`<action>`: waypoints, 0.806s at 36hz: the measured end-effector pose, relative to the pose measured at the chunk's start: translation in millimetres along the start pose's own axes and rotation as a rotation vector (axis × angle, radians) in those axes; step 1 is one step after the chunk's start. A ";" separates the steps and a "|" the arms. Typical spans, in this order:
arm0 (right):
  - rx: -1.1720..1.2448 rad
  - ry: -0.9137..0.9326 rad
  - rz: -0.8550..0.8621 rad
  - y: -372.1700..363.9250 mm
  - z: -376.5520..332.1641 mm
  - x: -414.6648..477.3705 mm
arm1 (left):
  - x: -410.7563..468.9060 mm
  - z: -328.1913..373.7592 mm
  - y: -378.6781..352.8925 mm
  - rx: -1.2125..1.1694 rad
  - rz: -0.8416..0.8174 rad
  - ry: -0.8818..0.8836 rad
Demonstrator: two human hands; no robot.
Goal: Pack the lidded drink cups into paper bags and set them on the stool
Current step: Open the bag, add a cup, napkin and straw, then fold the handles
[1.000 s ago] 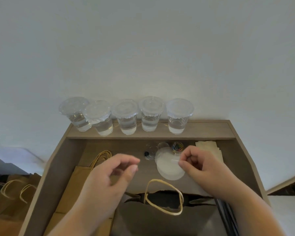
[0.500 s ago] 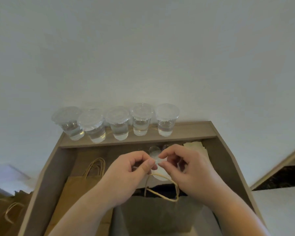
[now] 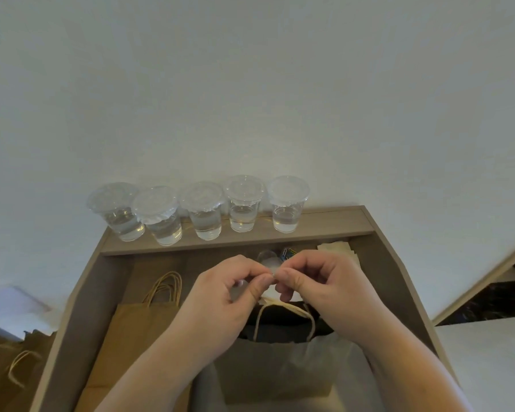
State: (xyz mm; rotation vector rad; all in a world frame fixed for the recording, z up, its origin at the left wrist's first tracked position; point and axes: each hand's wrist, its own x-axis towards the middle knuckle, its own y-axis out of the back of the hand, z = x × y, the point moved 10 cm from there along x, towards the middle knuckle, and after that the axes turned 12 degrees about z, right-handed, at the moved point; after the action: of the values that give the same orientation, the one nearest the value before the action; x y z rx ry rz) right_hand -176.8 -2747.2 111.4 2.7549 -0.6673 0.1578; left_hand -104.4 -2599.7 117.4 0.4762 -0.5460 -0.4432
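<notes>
Since a second ago the two hands have closed in from either side and now meet over the mouth of the open bag (image 3: pixel 280 367), and the view has tipped so the row of lidded cups (image 3: pixel 205 215) sits lower and nearer the middle. The left hand (image 3: pixel 238 295) has gone from loosely curled and holding nothing to a tight thumb-and-forefinger pinch. The right hand (image 3: pixel 318 289) pinches as it did then, and both grip the same small item (image 3: pixel 272 275), too tiny to identify. All five cups stand untouched on the ledge (image 3: pixel 324 224) at the back, side by side, each part full of clear liquid. A pale round lid (image 3: pixel 272 264) shows just behind the fingertips, though whether it belongs to a cup inside the bag is hidden. The step looks like preparing or fastening this bag. It would go best by keeping the item low and centred over the opening, near the twine handle (image 3: pixel 312 322), working with fingertips only so the paper walls are not crushed inward, and keeping wrists clear of anything standing inside. A stack of flat bags (image 3: pixel 131 337) lies on the surface (image 3: pixel 107 292) to the left, and a pot of coloured clips (image 3: pixel 287 252) sits beyond the hands.
</notes>
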 end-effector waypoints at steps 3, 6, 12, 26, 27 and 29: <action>-0.088 0.019 0.029 7.5 1.6 3.3 | -4.5 -1.4 5.0 -0.014 -0.047 -0.013; -0.270 0.038 0.085 19.9 8.4 8.7 | -18.5 -12.9 8.4 0.011 -0.202 0.001; -0.541 0.026 -0.111 7.9 22.0 17.7 | -33.0 -13.3 -11.3 0.376 -0.308 -0.083; -0.714 0.098 -0.306 -19.3 20.9 1.7 | -24.4 -7.7 -19.0 0.384 -0.058 -0.184; -0.709 0.103 -0.312 -20.5 19.4 0.8 | -24.4 -6.8 -18.5 0.381 -0.053 -0.189; -0.703 0.109 -0.317 -21.8 15.9 -0.7 | -24.7 -5.2 -17.8 0.370 -0.050 -0.197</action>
State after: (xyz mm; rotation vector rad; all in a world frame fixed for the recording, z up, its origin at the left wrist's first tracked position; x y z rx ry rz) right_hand -166.7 -2733.5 90.4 2.1107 -0.1884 -0.0027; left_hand -125.1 -2599.7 94.5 0.8075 -0.8141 -0.4402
